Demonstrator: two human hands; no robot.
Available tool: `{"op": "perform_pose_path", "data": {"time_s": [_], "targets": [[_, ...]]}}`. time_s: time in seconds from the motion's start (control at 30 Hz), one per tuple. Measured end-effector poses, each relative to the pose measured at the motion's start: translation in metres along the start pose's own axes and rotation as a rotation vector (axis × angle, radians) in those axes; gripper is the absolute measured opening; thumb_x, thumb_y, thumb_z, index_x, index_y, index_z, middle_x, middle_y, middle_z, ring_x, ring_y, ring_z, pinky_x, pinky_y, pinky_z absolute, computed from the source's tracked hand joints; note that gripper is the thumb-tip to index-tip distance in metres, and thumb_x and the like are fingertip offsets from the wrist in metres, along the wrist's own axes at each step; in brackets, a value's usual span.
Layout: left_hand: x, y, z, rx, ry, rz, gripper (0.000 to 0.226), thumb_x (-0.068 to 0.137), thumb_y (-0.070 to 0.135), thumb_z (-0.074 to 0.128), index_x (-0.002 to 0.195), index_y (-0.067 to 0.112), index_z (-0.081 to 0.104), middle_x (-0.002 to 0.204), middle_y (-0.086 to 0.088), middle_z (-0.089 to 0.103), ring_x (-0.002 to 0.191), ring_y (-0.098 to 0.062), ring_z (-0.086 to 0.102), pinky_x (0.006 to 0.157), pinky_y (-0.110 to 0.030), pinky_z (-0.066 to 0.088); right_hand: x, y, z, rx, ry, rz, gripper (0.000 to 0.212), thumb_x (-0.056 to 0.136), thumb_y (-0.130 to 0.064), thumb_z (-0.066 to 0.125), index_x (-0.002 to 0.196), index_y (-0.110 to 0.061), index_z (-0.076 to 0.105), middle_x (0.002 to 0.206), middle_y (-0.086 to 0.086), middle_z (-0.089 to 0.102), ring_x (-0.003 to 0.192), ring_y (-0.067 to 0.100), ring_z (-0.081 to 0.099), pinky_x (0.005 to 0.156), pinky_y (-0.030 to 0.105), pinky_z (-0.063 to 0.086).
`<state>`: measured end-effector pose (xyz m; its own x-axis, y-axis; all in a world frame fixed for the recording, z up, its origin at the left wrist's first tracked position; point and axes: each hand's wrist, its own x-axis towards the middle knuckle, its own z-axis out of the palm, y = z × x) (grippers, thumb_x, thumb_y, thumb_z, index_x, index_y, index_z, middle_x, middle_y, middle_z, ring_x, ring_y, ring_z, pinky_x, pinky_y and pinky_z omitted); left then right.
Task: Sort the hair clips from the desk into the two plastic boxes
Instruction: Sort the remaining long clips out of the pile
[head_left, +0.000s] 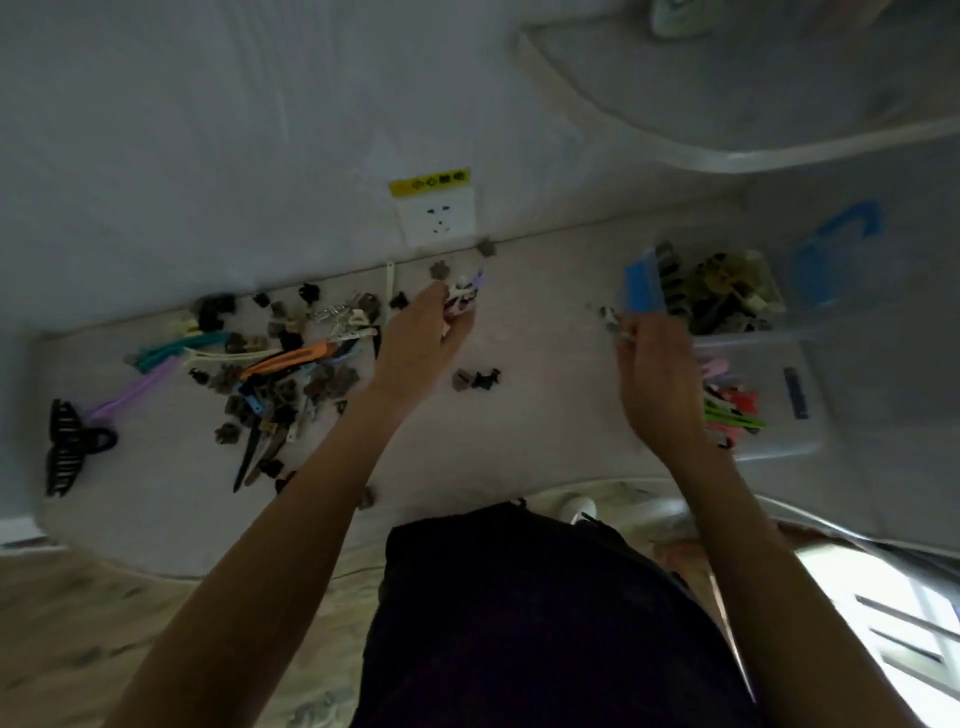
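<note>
Two bare hands reach over the pale desk (545, 332); the left hand (421, 338), near 11 o'clock from the frame's centre, is pinched around a few pale and lilac clips (465, 293); the right hand (657, 374), at 2 o'clock, grips a small clip (609, 317) in its fingertips; a heap of loose clips (270, 374) lies at 9 o'clock; two clear boxes sit at 3 o'clock, the far box (727, 291) holding dark claw clips, the near box (769, 405) holding bright flat ones.
</note>
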<state>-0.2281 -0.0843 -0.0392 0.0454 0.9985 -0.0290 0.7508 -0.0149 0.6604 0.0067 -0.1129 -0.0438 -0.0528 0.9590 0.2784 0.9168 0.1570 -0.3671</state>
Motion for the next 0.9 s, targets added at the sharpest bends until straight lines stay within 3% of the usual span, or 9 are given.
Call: {"op": "perform_pose_path", "data": {"time_s": [0.07,0.2,0.3,0.4,0.5,0.63,0.77,0.83,0.9], "targets": [[-0.007,0.024,0.01,-0.094,-0.057,0.058,0.023,0.095,0.026,0.048,0.081,0.009,0.042,0.059,0.0,0.041,0.052,-0.015,0.04,0.054,-0.025,0.02,-0.018,0.034,-0.023,-0.111,0.024,0.04,0.003,0.085,0.0,0.054,0.087,0.002,0.054,0.077,0.025,0.058,0.068,0.038,0.056,0.062,0.039,0.046],[-0.018,0.078,0.05,-0.058,-0.246,0.199,0.023,0.095,0.023,0.048,0.099,0.0,0.05,0.074,-0.009,0.052,0.063,-0.02,0.047,0.058,-0.027,0.029,-0.037,0.094,-0.049,-0.319,-0.196,-0.071,0.014,0.076,-0.005,0.049,0.081,0.003,0.06,0.073,0.024,0.062,0.066,0.039,0.06,0.063,0.041,0.051],[-0.025,0.11,0.083,0.017,-0.307,0.271,0.024,0.095,0.023,0.047,0.104,0.001,0.049,0.074,-0.005,0.047,0.063,-0.02,0.045,0.059,-0.03,0.031,-0.029,0.107,-0.053,-0.288,-0.412,-0.062,0.023,0.087,-0.016,0.05,0.097,-0.002,0.065,0.1,0.021,0.066,0.097,0.037,0.059,0.082,0.038,0.037],[-0.028,0.134,0.109,0.063,-0.348,0.265,0.024,0.097,0.024,0.042,0.105,0.002,0.047,0.068,-0.003,0.044,0.06,-0.023,0.046,0.056,-0.032,0.031,-0.03,0.118,-0.052,-0.07,-0.571,-0.007,0.036,0.088,-0.016,0.059,0.124,-0.012,0.057,0.133,0.008,0.052,0.128,0.028,0.04,0.101,0.031,0.019],[-0.027,0.153,0.127,0.121,-0.34,0.26,0.026,0.098,0.026,0.04,0.107,0.002,0.046,0.074,-0.008,0.051,0.063,-0.028,0.052,0.055,-0.034,0.036,-0.037,0.128,-0.059,0.062,-0.539,0.0,0.045,0.084,0.0,0.056,0.127,-0.012,0.054,0.136,0.013,0.049,0.128,0.029,0.042,0.104,0.029,0.021],[-0.02,0.172,0.157,0.258,-0.388,0.22,0.033,0.098,0.031,0.038,0.118,0.005,0.044,0.097,-0.014,0.06,0.077,-0.029,0.058,0.058,-0.032,0.035,-0.056,0.148,-0.072,0.08,-0.365,0.068,0.029,0.088,-0.002,0.052,0.113,-0.011,0.064,0.116,0.015,0.061,0.108,0.033,0.055,0.093,0.035,0.04],[-0.018,0.172,0.175,0.327,-0.575,0.278,0.054,0.093,0.025,0.048,0.142,0.018,0.026,0.137,-0.013,0.045,0.115,-0.031,0.05,0.083,-0.038,0.045,-0.07,0.152,-0.074,0.059,-0.26,0.072,0.029,0.089,-0.007,0.052,0.116,-0.014,0.061,0.109,0.011,0.065,0.1,0.033,0.057,0.085,0.038,0.047],[-0.021,0.168,0.173,0.296,-0.56,0.307,0.055,0.093,0.022,0.048,0.143,0.026,0.026,0.141,-0.008,0.044,0.12,-0.028,0.046,0.089,-0.039,0.045,-0.07,0.147,-0.073,0.088,-0.249,0.067,0.035,0.088,-0.007,0.051,0.122,-0.014,0.055,0.11,0.012,0.065,0.1,0.032,0.058,0.087,0.041,0.047],[-0.027,0.158,0.161,0.25,-0.441,0.358,0.045,0.095,0.022,0.045,0.139,0.027,0.036,0.135,-0.005,0.051,0.116,-0.025,0.05,0.087,-0.038,0.046,-0.066,0.136,-0.069,0.11,-0.229,0.039,0.037,0.087,-0.005,0.05,0.122,-0.014,0.055,0.107,0.013,0.066,0.095,0.033,0.06,0.088,0.045,0.049]]}}
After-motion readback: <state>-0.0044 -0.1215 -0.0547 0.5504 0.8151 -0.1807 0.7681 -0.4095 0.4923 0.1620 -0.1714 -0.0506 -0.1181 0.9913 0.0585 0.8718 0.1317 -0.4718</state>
